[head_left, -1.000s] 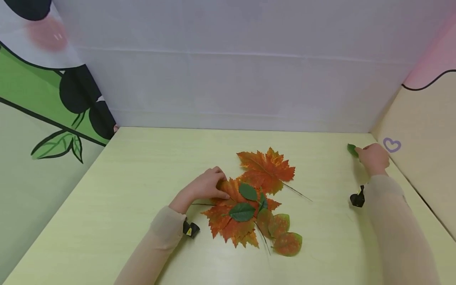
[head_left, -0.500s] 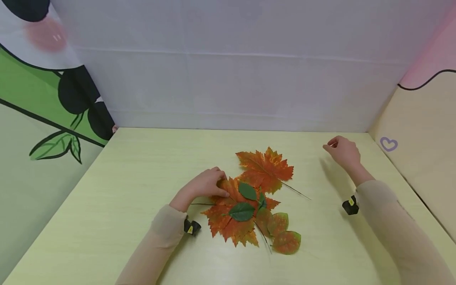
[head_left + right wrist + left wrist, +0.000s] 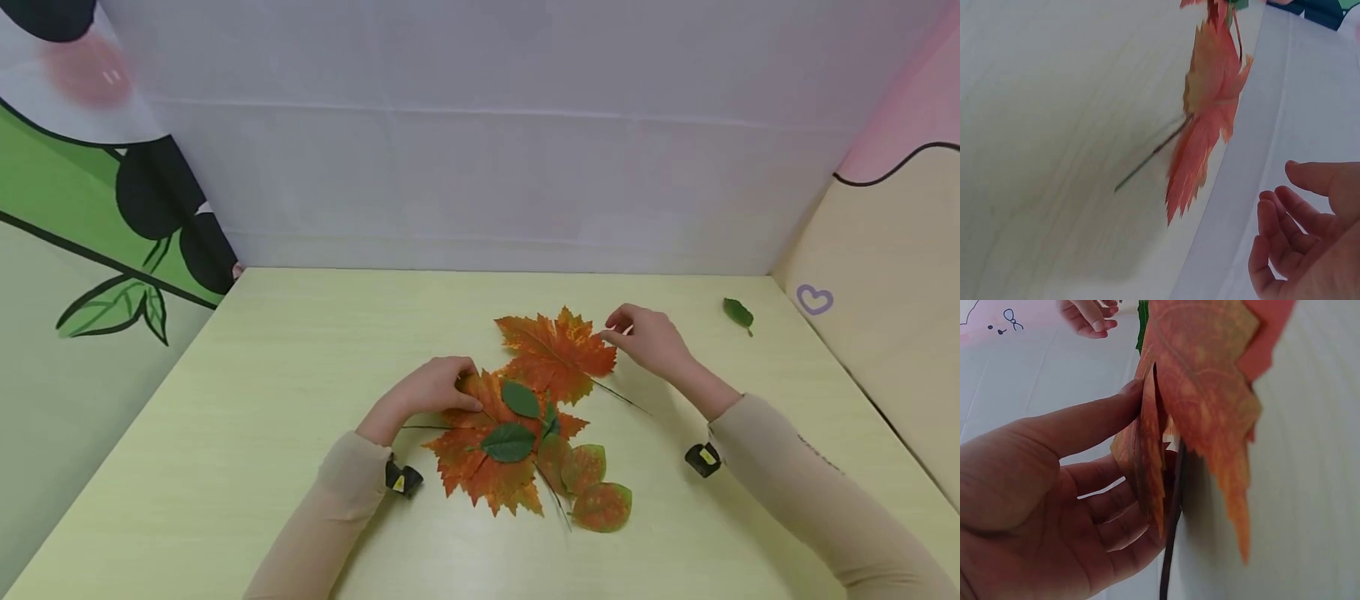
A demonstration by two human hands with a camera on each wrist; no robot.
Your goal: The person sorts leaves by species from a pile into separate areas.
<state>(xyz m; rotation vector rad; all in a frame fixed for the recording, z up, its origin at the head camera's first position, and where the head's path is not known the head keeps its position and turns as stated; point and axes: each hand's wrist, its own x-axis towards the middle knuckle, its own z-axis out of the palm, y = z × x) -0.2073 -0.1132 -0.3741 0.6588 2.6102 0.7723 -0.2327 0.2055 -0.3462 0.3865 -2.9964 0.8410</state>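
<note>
My left hand [image 3: 433, 388] pinches the edge of an orange maple leaf [image 3: 468, 479] in the pile. In the left wrist view its thumb [image 3: 1094, 422] lies on the leaf's near side, with the fingers behind it. Two green leaves [image 3: 510, 442] lie on top of that maple leaf. My right hand [image 3: 651, 340] holds nothing; its fingers are loosely bent, near the right edge of another orange maple leaf [image 3: 555, 354]. The right wrist view shows a space between this right hand [image 3: 1310, 231] and the leaf with its thin stem [image 3: 1154, 152].
A single green leaf [image 3: 738, 312] lies at the table's back right. Several rounded green-and-red leaves [image 3: 602, 507] lie at the pile's lower right. A pale cloth wall [image 3: 480, 183] stands behind the table [image 3: 315, 317], with printed panels at both sides.
My right hand let go of the green leaf at the back right and moved left to the upper maple leaf. My left hand stayed in place.
</note>
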